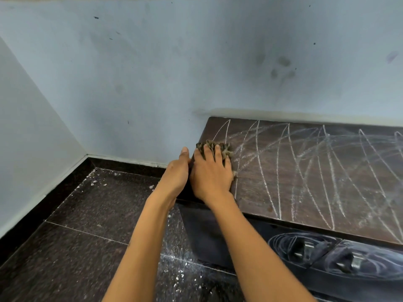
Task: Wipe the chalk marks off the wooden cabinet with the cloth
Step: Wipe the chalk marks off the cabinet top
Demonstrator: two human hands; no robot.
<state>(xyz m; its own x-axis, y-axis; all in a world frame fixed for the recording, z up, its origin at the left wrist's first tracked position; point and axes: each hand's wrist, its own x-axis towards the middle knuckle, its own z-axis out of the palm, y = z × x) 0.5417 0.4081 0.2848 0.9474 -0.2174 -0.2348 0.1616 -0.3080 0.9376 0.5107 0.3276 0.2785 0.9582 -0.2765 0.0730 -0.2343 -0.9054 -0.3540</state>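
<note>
My right hand [210,171] presses the cloth [214,149] flat on the chalked cabinet [305,171]; my left hand [177,171], fingers straight, rests against its side.

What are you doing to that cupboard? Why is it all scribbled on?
A person is cleaning white chalk marks off the top of a dark wooden cabinet. The right hand presses a brownish cloth flat near the cabinet's left end, while the left hand rests against that end's edge. Most of the scribbles are still there, on top and also around the metal handles on the front.
</note>
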